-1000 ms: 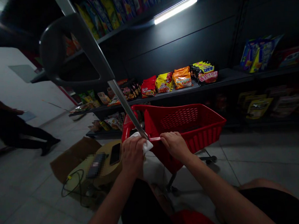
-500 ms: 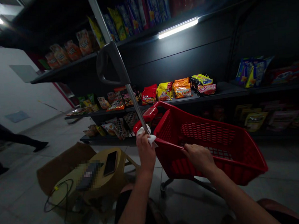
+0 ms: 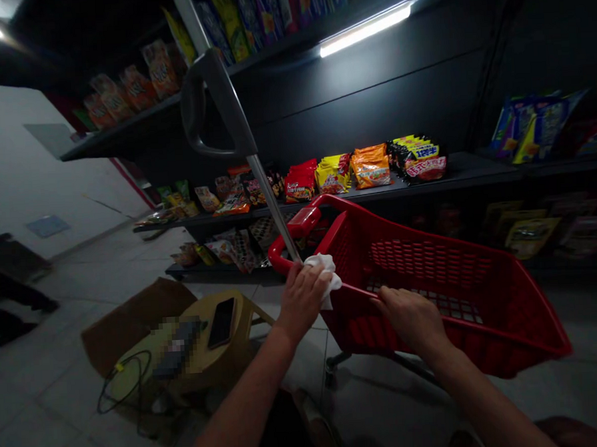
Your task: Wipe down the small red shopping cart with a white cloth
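My left hand (image 3: 302,296) is closed round a crumpled white cloth (image 3: 323,270) and presses it on the near rim of a red plastic shopping cart (image 3: 432,290), right at the foot of the cart's silver pole (image 3: 274,210). The pole rises up and to the left to a black loop handle (image 3: 212,108). My right hand (image 3: 412,317) grips the same red rim a little further right, fingers curled over the edge. The cart basket looks empty and is tilted toward me.
A yellowish stool (image 3: 204,342) with a phone (image 3: 220,322) and a cabled device stands at lower left, beside a brown cardboard box (image 3: 128,319). Dark shelves (image 3: 456,168) with several snack packets (image 3: 370,166) run behind the cart. Pale floor tiles lie to the left.
My left hand with the cloth has slid slightly right along the rim near the pole. The view has shifted; the person walking at far left has gone out of sight.
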Demonstrator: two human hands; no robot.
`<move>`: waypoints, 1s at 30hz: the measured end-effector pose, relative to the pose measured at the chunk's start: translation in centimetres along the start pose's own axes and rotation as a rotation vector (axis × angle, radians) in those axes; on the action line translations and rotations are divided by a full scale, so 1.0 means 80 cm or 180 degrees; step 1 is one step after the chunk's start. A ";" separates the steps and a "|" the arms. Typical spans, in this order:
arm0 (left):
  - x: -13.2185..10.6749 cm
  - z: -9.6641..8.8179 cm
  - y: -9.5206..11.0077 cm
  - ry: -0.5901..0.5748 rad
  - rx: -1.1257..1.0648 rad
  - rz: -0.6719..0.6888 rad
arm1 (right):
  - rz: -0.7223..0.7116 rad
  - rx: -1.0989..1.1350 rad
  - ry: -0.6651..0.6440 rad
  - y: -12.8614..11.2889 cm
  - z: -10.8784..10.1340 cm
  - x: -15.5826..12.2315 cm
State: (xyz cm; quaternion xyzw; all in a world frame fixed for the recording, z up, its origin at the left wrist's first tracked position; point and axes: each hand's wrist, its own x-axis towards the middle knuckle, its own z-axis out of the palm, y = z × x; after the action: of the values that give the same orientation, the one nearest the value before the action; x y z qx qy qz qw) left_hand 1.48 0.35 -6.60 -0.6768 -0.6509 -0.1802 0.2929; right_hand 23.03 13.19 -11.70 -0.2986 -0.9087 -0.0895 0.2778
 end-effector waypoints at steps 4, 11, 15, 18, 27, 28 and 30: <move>-0.019 0.008 0.002 0.0301 -0.0065 -0.0381 | 0.0054 -0.0022 -0.0088 -0.010 0.003 0.002; -0.067 -0.005 -0.027 0.1315 -0.0565 -0.0943 | 0.0030 0.0110 -0.0196 -0.012 0.006 -0.002; -0.033 -0.035 -0.055 0.1719 -0.0994 -0.1928 | -0.0009 0.0170 -0.0153 -0.014 0.005 -0.001; 0.006 -0.042 -0.077 0.0457 -0.0966 -0.1506 | -0.0028 0.0171 -0.0142 -0.018 0.002 0.001; -0.019 0.040 -0.041 0.1173 -0.0855 -0.1719 | 0.0239 0.0015 -0.0376 -0.035 -0.001 0.013; -0.029 0.057 -0.009 0.1314 -0.1048 -0.1888 | 0.0215 0.0041 -0.0391 -0.037 -0.001 0.015; -0.046 0.090 0.057 0.1176 -0.1408 -0.2168 | 0.0159 0.0087 -0.0454 -0.040 -0.001 0.018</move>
State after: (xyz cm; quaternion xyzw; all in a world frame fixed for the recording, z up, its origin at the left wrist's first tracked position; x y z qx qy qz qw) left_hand 4.67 2.11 -15.11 -0.4266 -0.7193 -0.5192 0.1763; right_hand 20.26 11.30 -10.81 -0.3229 -0.9196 -0.0486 0.2186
